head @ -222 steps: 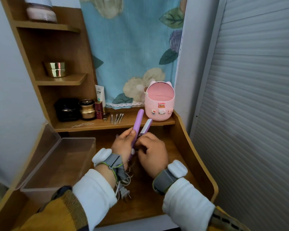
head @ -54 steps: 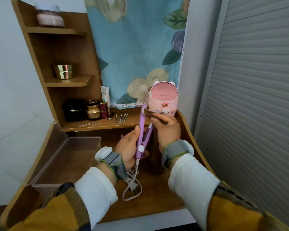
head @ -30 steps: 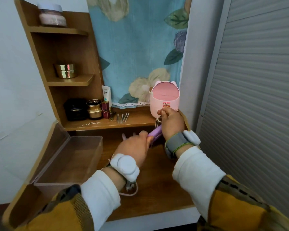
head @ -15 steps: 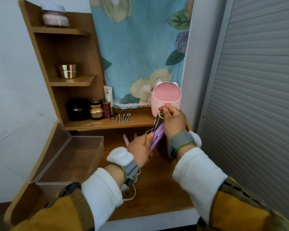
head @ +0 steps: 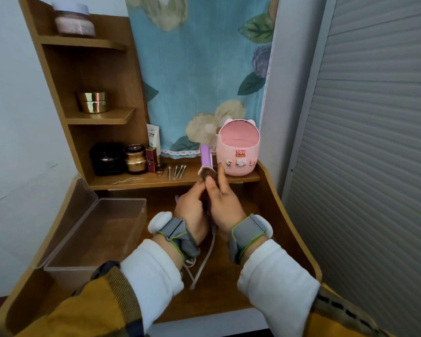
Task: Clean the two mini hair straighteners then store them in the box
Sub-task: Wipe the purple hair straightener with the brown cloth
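Purple straightener (head: 206, 155): It stands upright in the middle of the frame. Its tip pokes up above both hands.
Brown cloth (head: 206, 172): A small cloth sits on the straightener, just above the fingers.
Right hand (head: 225, 203): Its thumb and fingers pinch the brown cloth against the straightener.
Left hand (head: 192, 210): Its fingers curl round the low part of the straightener, and it touches the right hand.
Cord (head: 206, 261): It hangs down between the two wrists onto the desk (head: 229, 297).
Second straightener: I cannot find it for sure. The hands may hide it.
Box (head: 122, 201): A see-through box with its lid open sits at the lower left. No straightener is in it yet.
Step now: This looks like the wiping step for the first straightener. Nothing is put away yet.
Next move: I think the cloth should rub along the flat sides up to the tip while the left hand holds tight. After that the straightener and its cord go left into the box.
Pink bin (head: 238, 142): It stands just behind the hands, right of the middle. It says "TOY STORY" in red and yellow, with little cat-face stickers below.
White tube (head: 153, 139): It leans at the back, left of the bin. Its print is too small to read.
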### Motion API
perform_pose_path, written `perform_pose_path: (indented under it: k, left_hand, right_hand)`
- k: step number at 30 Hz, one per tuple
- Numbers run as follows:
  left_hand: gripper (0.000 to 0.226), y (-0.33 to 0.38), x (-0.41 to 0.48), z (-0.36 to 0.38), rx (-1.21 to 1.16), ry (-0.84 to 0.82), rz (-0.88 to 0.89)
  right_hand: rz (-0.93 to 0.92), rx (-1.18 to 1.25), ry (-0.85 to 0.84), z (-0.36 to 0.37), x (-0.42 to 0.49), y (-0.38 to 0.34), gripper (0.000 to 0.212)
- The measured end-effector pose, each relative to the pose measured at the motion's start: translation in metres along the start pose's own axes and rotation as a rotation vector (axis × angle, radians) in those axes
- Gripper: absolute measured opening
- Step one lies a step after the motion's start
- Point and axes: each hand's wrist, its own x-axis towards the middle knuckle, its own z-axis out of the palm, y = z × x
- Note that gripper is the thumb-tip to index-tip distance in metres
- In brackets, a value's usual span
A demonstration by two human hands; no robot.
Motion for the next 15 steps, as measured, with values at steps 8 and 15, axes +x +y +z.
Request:
perform_pose_path:
  k: [8,15]
  left_hand:
    - [0.047,0.003,0.018,-0.007,0.204,0.007,-0.020]
    - [0.026,0.016,0.039,-0.011,-0.008,-0.020,-0.215]
  right_hand:
    - [0.082,0.427,-0.001,-0.009,0.000,0.020,0.046]
    - [-0.005,0.364,-0.190,-0.021,-0.005,0.008,0.031]
